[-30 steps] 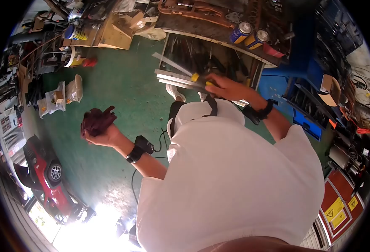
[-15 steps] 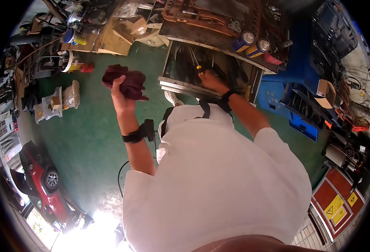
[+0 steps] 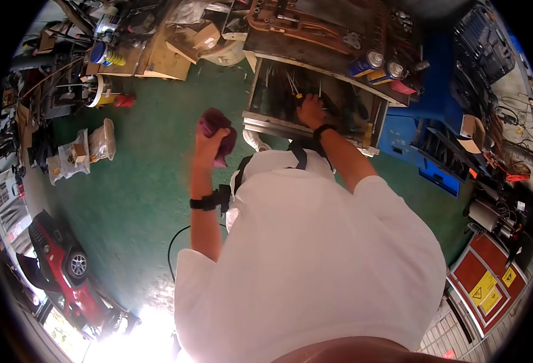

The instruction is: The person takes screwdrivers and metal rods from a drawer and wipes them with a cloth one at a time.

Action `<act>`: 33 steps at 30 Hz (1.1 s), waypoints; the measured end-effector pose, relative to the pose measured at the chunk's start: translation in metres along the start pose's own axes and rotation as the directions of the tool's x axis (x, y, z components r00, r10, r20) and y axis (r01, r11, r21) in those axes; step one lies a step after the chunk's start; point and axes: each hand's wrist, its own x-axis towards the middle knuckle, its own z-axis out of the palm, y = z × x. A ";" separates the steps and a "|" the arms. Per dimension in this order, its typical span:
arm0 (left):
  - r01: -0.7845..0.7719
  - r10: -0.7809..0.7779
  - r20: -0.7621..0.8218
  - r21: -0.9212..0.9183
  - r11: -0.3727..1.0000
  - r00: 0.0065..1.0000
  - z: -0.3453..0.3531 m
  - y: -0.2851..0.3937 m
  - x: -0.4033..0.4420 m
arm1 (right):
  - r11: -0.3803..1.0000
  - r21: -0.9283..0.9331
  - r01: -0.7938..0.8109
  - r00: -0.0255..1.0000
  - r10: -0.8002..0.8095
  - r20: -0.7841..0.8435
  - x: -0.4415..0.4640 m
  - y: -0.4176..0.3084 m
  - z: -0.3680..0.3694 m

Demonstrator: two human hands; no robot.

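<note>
My left hand (image 3: 208, 146) is closed around a crumpled dark maroon cloth (image 3: 225, 145), held up over the floor to the left of the drawer. Inside the pulled-out tool drawer (image 3: 284, 126), my right hand (image 3: 311, 112) reaches down among the tools, back of the hand up. A tool with a yellow collar and a thin shaft, likely a screwdriver (image 3: 299, 95), lies right by its fingers. Its handle and my fingertips are hidden, so I cannot tell whether I grip it. Several other dark-handled tools lie around it in the drawer.
On the bench above the drawer are an orange-brown socket case (image 3: 315, 27) and two spray cans (image 3: 369, 62). A blue tool cabinet (image 3: 399, 133) stands to the right. Bagged items (image 3: 101, 140) lie on the green floor at left, and a red car (image 3: 67, 272) is farther off.
My left hand has swung right, nearer the drawer, with the cloth. My right hand has shifted forward and left over the drawer's tools. The view has turned slightly.
</note>
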 end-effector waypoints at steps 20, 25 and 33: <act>0.181 -0.185 0.089 0.050 0.982 0.979 -0.085 -0.033 0.009 | 0.897 0.335 -0.289 0.908 0.145 0.393 0.044 -0.100 0.049; 0.209 -0.191 0.146 -0.115 0.971 0.971 -0.094 -0.033 0.027 | 0.836 0.302 -0.459 0.774 0.210 0.597 0.036 -0.079 0.017; 0.207 -0.169 0.186 -0.211 0.955 0.968 -0.065 -0.032 0.059 | 0.767 0.424 -0.481 0.787 0.165 0.594 -0.027 -0.030 -0.033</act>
